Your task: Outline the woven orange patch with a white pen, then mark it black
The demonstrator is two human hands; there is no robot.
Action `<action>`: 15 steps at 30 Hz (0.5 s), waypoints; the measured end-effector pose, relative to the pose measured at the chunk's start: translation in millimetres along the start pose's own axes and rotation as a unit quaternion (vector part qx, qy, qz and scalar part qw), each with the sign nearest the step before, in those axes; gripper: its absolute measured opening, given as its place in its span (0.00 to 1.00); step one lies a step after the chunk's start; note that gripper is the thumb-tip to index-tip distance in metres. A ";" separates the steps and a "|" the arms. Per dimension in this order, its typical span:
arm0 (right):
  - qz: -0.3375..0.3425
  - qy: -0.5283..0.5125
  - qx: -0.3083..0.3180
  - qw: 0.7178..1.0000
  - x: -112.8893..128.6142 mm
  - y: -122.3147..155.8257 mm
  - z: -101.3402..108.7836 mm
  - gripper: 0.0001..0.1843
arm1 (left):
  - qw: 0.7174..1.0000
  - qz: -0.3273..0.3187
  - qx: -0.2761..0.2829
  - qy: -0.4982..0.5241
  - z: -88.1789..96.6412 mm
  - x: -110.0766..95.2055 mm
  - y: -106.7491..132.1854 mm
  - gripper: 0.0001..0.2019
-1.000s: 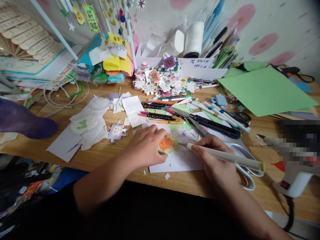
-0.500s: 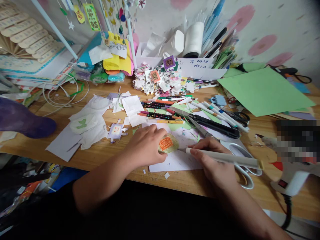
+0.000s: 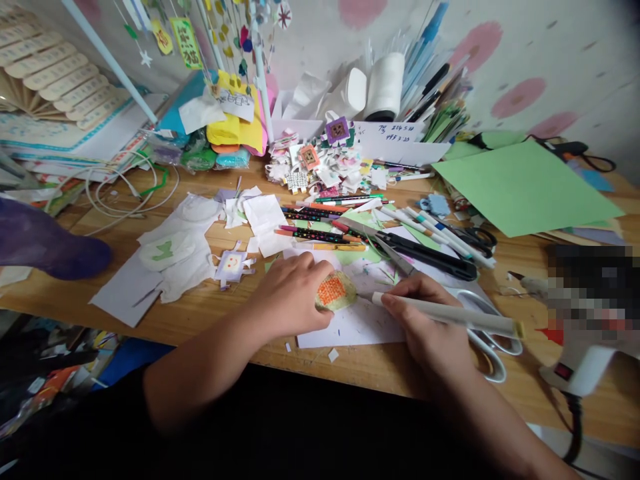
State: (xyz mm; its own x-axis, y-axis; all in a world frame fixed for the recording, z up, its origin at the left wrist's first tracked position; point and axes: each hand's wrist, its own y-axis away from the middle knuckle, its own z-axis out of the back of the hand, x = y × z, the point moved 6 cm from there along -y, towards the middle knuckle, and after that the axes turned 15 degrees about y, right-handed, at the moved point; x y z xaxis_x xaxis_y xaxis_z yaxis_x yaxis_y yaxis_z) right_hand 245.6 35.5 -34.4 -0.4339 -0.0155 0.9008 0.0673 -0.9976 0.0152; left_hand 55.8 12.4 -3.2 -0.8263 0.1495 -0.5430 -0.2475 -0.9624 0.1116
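My left hand (image 3: 287,293) is curled with its fingers pressing down a small yellowish paper cutout with an orange grid patch (image 3: 334,291). The cutout lies on a white sheet (image 3: 357,323) near the front edge of the wooden desk (image 3: 210,317). My right hand (image 3: 433,327) grips a long white marker pen (image 3: 450,315), whose tip points left and nearly touches the cutout's right edge. White-handled scissors (image 3: 493,350) lie partly under my right hand.
Colored pencils and pens (image 3: 325,230), black-handled scissors (image 3: 425,253), paper scraps (image 3: 325,167) and white cutouts (image 3: 175,250) cover the desk's middle. A green sheet (image 3: 525,187) lies at right, a hot glue gun (image 3: 580,360) at the right front, a purple object (image 3: 45,240) at left.
The pen tip has moved slightly left, closer to the cutout. My left hand stays pressed on the cutout. The view has shifted a little.
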 end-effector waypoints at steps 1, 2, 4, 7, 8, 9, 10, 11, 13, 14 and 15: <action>0.000 -0.001 -0.002 1.000 1.4 -0.5 -0.3 0.10 | 1.000 -0.003 0.001 0.001 0.2 -0.3 0.2 0.23; 0.001 -0.003 -0.006 1.000 3.4 -1.1 -0.3 0.10 | 1.000 -0.004 0.003 0.002 0.4 -0.5 0.4 0.23; 0.007 -0.004 -0.020 1.000 8.5 -2.3 -0.2 0.10 | 1.000 -0.004 0.008 0.006 0.9 -0.8 0.8 0.23; 0.009 0.024 -0.001 1.000 13.1 -4.1 -3.7 0.10 | 1.000 -0.001 0.016 0.012 1.5 -0.9 1.5 0.23; 0.009 0.029 0.008 1.000 13.2 -4.5 -4.8 0.10 | 1.000 -0.001 0.018 0.013 1.7 -0.9 1.7 0.23; 0.009 0.028 0.013 0.999 12.9 -4.9 -5.3 0.10 | 1.000 -0.002 0.020 0.015 1.9 -1.0 1.8 0.23; 0.009 0.021 0.011 1.000 12.3 -5.2 -4.9 0.11 | 1.000 -0.005 0.021 0.016 2.1 -1.0 2.0 0.23; 0.011 0.012 0.003 1.000 11.7 -5.6 -3.8 0.11 | 1.000 -0.008 0.021 0.016 2.3 -1.0 2.2 0.23; 0.013 0.017 -0.005 1.000 10.8 -6.2 -2.7 0.11 | 1.000 -0.013 0.022 0.015 2.5 -0.9 2.4 0.23; 0.014 0.024 -0.003 1.000 10.6 -6.5 -3.0 0.10 | 1.000 -0.015 0.022 0.014 2.6 -0.8 2.5 0.24; 0.014 0.028 0.005 0.999 10.3 -6.8 -3.9 0.10 | 1.000 -0.017 0.023 0.013 2.6 -0.7 2.6 0.24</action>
State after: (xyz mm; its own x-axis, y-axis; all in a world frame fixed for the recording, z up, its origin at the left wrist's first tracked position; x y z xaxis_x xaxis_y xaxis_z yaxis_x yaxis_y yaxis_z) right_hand 237.1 41.9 -26.9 -0.4815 -0.0468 0.8752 0.0891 -0.9960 -0.0043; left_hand 54.3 10.4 -0.4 -0.8033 0.1750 -0.5693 -0.2982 -0.9456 0.1301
